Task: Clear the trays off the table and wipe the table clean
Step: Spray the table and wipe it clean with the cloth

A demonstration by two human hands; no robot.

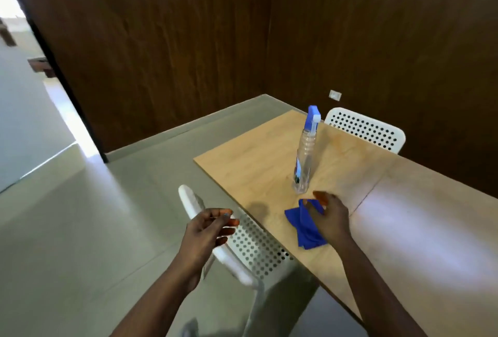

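Note:
A light wooden table [250,158] fills the right half of the view. A clear spray bottle [305,158] with a blue nozzle stands upright near its left end. Just in front of it lies a crumpled blue cloth [299,218]. My right hand [330,218] hovers over the cloth with curled fingers touching its top; whether it grips the cloth is not clear. My left hand [207,231] is open in the air left of the table, above a chair, holding nothing. No trays are in view.
A white perforated chair [250,247] stands at the table's near-left edge under my left hand. A second white chair [369,129] is at the far side. Dark wood walls enclose the corner; grey floor and a bright doorway [24,80] lie to the left.

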